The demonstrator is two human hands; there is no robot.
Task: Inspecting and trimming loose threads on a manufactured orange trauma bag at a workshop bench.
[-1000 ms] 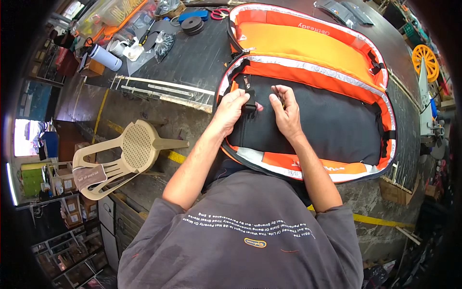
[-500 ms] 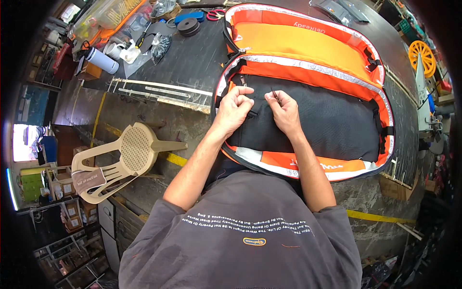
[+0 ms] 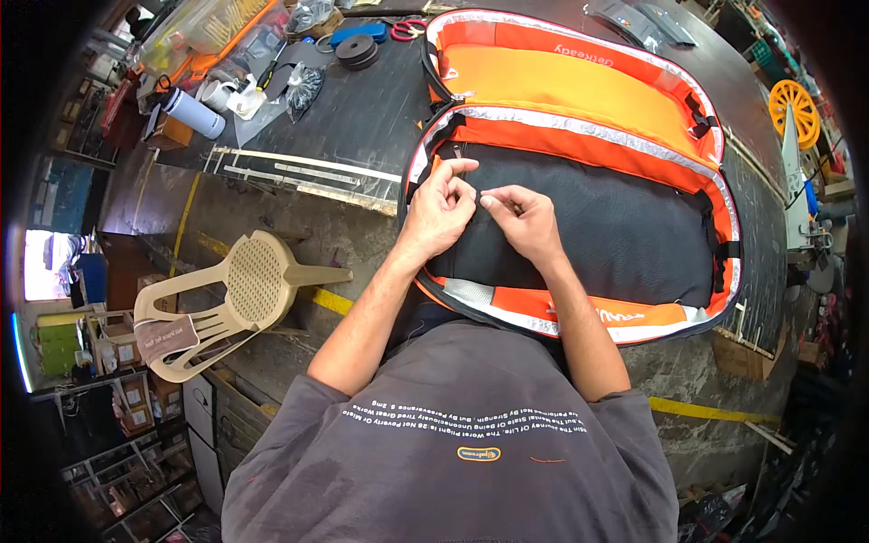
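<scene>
A large orange bag (image 3: 579,86) with silver trim lies unzipped and spread wide at the table's edge. Its black inner panel (image 3: 615,226) fills the near half. Over the left end of that panel, my left hand (image 3: 439,213) pinches with thumb and curled fingers while the index finger sticks out. What it pinches is too small to make out. Close beside it, my right hand (image 3: 527,224) is closed in a pinch, its fingertips almost meeting the left ones. Anything between those fingertips is hidden or too fine to name. A zipper pull (image 3: 457,152) shows just beyond my left fingers.
On the dark table (image 3: 371,118) stand a water bottle (image 3: 193,113), a black roll of tape or webbing (image 3: 357,52), red-handled scissors (image 3: 407,30) and a plastic bag of black bits (image 3: 303,89). A beige plastic chair (image 3: 253,281) is at the left. A yellow wheel (image 3: 795,110) stands far right.
My right hand has shifted left toward my left hand and turned palm-down. The thin dark thing that showed at its fingertips is no longer visible. My left hand has barely moved.
</scene>
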